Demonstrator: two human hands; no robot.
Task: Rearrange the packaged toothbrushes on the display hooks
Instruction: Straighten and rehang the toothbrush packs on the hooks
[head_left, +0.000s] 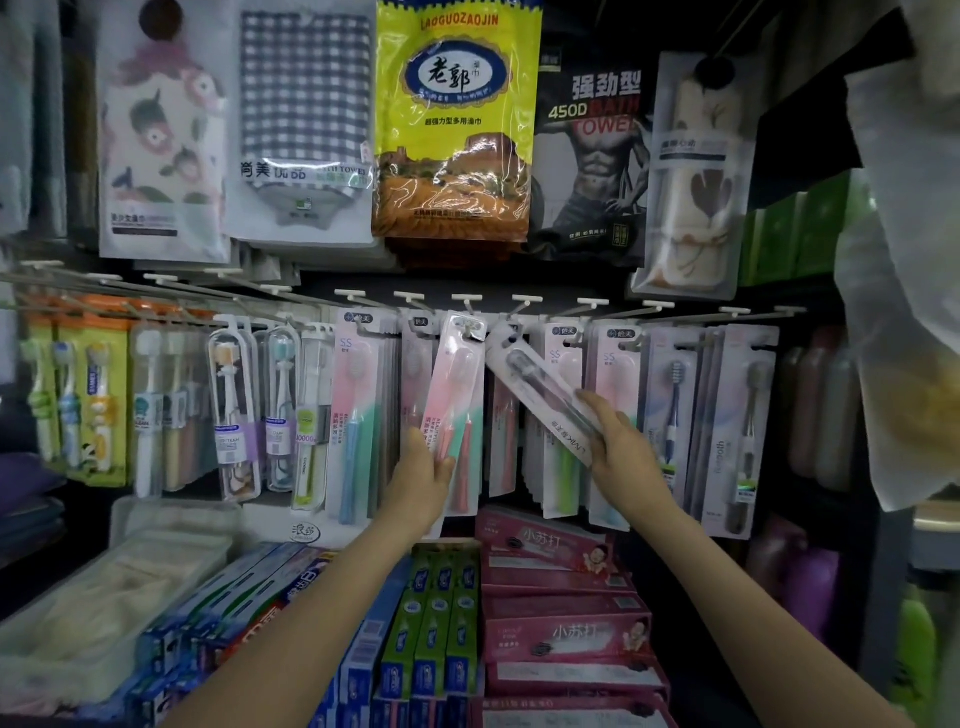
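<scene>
Display hooks (466, 299), middle of rail: pink-and-green toothbrush pack (453, 395), tilted, top at a hook, lower part gripped by left hand (423, 470). Beside it, clear pack with dark toothbrush (545, 387), slanted, top near the next hook, print "LMK" legible, lower end grasped by right hand (621, 444). Neighbouring pink packs (613, 395) marked "SS". Above: yellow bag (454, 119) reading "LAOGUOZAOJIN"; black pack (592, 156) reading "450D BATH TOWEL". Below: stacked pink toothpaste boxes (563, 608)
</scene>
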